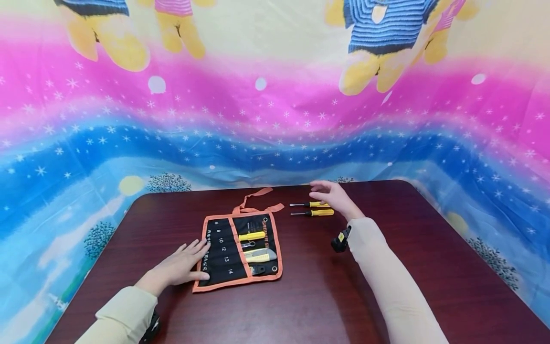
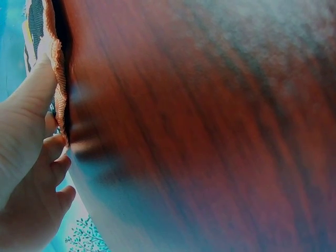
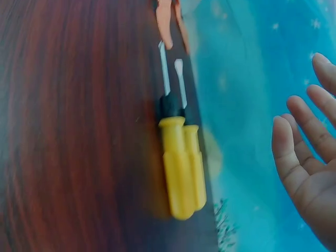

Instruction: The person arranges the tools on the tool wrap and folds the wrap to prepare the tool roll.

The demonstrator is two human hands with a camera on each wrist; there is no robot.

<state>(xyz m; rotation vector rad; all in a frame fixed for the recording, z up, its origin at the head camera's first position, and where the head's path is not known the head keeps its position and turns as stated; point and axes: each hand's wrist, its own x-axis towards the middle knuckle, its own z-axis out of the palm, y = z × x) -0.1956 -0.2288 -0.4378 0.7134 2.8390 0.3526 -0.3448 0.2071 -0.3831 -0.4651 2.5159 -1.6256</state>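
Observation:
A black tool pouch (image 1: pixel 223 258) with orange trim lies spread on the table, numbers printed down its left panel. My left hand (image 1: pixel 182 264) rests on its left edge, fingers and thumb extended; the left wrist view shows the thumb (image 2: pixel 34 86) against the orange trim (image 2: pixel 60 89). Two yellow-handled screwdrivers lie side by side right of the pouch, a nearer screwdriver (image 1: pixel 322 213) and a farther screwdriver (image 1: pixel 317 204), tips pointing left. Above their handles hovers my right hand (image 1: pixel 337 197), fingers loosely bent and holding nothing. In the right wrist view it is apart from both screwdrivers.
Pouch pockets hold a yellow-handled tool (image 1: pixel 252 236), a small wrench-like end (image 1: pixel 249 244), a utility knife (image 1: pixel 259 256) and a black item (image 1: pixel 257 270). Orange ties (image 1: pixel 253 205) trail from the pouch's far edge. A printed cloth (image 1: pixel 275 143) hangs behind the dark wooden table (image 1: pixel 301 306).

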